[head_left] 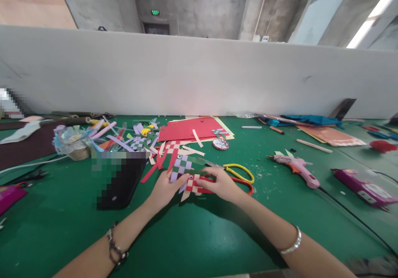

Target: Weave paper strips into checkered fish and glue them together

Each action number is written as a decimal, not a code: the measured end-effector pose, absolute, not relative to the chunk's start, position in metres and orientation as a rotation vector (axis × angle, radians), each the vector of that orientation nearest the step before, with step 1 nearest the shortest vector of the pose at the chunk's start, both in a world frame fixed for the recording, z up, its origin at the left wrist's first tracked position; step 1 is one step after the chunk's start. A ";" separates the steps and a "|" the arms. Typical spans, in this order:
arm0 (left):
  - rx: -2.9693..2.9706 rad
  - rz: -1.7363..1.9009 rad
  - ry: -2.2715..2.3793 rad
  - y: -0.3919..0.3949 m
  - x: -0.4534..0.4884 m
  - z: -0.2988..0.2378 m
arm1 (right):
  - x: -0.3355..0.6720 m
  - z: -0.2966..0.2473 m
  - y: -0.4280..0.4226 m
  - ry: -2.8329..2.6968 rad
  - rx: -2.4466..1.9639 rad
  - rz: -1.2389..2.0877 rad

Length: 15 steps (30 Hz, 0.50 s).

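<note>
My left hand [164, 191] is closed on a purple and green woven paper fish [179, 168] with a googly eye, pinched under the thumb. Between my two hands is a red and cream woven paper fish [193, 183], also with an eye. My right hand [224, 184] grips its right side, and my left thumb tip lies at its left edge. The two fish overlap, so part of the purple one is hidden. Just beyond my right hand lie scissors [240, 171] with yellow and red handles, partly covered by that hand.
Red paper sheets [186, 129], a round tin [220, 144] and paper strips [133, 142] lie ahead on the green table. A black phone [124, 184] is at left. A pink glue gun [297, 168] with a cord and a purple device [362, 186] sit right.
</note>
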State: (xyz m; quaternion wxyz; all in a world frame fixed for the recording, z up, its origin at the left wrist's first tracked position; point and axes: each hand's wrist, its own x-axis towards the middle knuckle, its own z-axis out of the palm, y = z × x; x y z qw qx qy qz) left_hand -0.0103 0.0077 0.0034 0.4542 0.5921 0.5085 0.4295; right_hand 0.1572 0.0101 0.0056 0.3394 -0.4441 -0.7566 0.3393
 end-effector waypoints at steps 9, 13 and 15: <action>1.404 1.118 0.827 0.009 -0.015 -0.001 | 0.165 0.008 0.016 -1.770 -1.201 1.111; 1.238 1.148 1.051 0.016 -0.020 -0.015 | 0.174 0.008 0.021 -1.780 -1.202 1.175; 1.205 1.212 1.258 0.020 -0.022 -0.022 | 0.177 0.008 0.022 -1.721 -1.196 1.239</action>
